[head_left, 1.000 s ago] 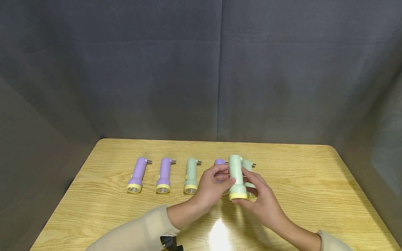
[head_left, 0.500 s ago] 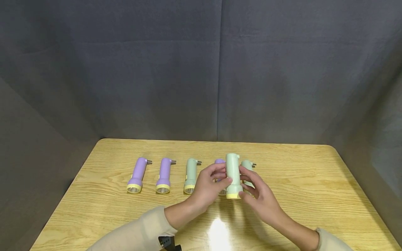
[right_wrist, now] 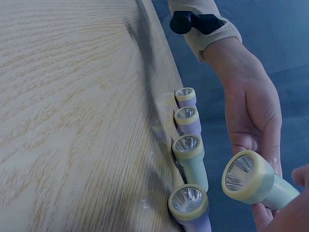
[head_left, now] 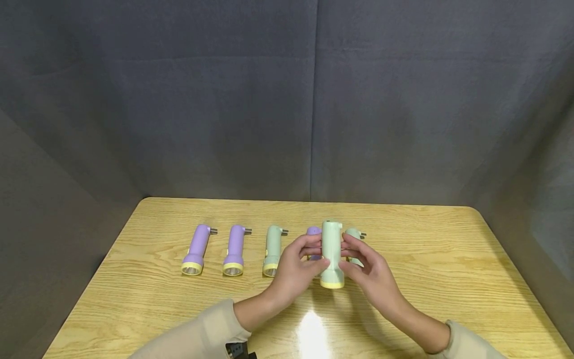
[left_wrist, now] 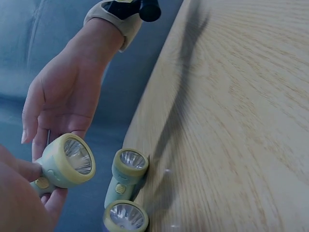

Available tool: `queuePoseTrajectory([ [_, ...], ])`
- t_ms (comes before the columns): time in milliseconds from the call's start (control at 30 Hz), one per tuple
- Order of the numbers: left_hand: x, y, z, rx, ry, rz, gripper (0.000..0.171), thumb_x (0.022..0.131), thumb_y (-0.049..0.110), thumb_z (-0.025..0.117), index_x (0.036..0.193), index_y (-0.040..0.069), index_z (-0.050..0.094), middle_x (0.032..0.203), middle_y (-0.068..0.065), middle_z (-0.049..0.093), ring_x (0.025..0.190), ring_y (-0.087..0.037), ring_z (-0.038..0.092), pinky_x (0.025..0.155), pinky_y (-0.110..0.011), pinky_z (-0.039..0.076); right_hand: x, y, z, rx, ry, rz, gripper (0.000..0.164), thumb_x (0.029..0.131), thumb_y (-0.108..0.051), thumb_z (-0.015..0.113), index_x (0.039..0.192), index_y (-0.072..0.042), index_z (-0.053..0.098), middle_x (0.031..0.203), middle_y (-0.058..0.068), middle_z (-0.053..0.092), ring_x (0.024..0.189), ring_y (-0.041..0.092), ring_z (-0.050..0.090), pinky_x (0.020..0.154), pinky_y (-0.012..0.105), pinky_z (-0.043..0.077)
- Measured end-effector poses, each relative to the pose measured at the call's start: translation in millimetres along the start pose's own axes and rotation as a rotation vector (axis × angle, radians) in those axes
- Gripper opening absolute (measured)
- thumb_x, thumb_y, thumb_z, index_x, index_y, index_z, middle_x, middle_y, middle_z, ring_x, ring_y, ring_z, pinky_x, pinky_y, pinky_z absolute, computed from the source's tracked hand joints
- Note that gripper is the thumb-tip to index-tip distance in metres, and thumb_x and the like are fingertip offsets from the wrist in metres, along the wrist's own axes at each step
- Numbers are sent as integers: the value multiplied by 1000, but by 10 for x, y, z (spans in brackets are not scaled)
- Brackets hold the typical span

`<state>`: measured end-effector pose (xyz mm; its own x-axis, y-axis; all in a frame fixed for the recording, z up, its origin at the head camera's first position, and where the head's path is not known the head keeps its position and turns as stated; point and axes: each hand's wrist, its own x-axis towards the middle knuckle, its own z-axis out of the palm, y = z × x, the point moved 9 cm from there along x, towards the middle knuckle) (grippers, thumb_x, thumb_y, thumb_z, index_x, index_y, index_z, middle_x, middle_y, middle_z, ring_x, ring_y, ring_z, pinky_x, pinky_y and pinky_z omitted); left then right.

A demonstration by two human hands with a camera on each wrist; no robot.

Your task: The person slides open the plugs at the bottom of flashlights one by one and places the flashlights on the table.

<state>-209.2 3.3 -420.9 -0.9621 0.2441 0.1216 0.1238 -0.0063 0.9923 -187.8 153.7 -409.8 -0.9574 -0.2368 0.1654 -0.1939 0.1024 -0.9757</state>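
Observation:
Above the table both hands hold a pale green flashlight (head_left: 332,252) with a yellow rim, its lens end toward the person. My left hand (head_left: 293,271) pinches its barrel from the left, thumb on top near the yellow switch. On the other side, my right hand (head_left: 374,276) has its fingers behind the barrel and its thumb at the edge. The lens looks unlit in the left wrist view, where the flashlight (left_wrist: 67,162) shows its reflector. Partly hidden behind the held one lie a purple flashlight (head_left: 314,231) and a green flashlight (head_left: 353,233).
To the left, in the same row on the wooden table (head_left: 134,299), lie two purple flashlights, one farther left (head_left: 198,244) and one nearer (head_left: 235,244), and a green flashlight (head_left: 273,242). Metal plug prongs stick out from their rear ends. A dark curtain (head_left: 224,124) surrounds the table.
The held flashlight has shifted slightly left and turned in the hands. My right thumb has moved from under its lens rim up to the side of the barrel. The others lie unmoved.

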Motion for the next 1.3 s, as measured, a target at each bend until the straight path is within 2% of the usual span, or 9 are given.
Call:
queuePoseTrajectory([
  [200,-16,14,15,15,-7,60,43,91,-7,71,132,-6,57,130,-19,60,116,-32,61,95,-30,56,25,35,-11,13,9,19,55,100,-3,63,151,5,42,134,22,52,116,12,57,90,19,53],
  [600,-61,1,31,35,-25,110,44,90,-11,70,131,-3,57,133,-17,58,119,-32,60,97,-30,55,68,49,-39,15,54,1,51,93,3,70,141,8,52,124,21,58,108,11,61,85,20,55],
  [933,-107,37,54,53,-31,183,46,88,-13,71,130,-2,56,134,-14,57,119,-30,60,98,-30,54,108,0,-64,-25,82,-34,39,91,3,73,127,7,58,120,15,61,103,14,63,89,22,53],
  [1300,-121,67,80,65,-57,210,49,87,-15,70,131,0,55,133,-13,56,121,-29,59,99,-30,53,107,-24,-67,-45,84,-38,39,90,1,74,127,4,63,119,16,65,102,14,64,87,24,55],
])
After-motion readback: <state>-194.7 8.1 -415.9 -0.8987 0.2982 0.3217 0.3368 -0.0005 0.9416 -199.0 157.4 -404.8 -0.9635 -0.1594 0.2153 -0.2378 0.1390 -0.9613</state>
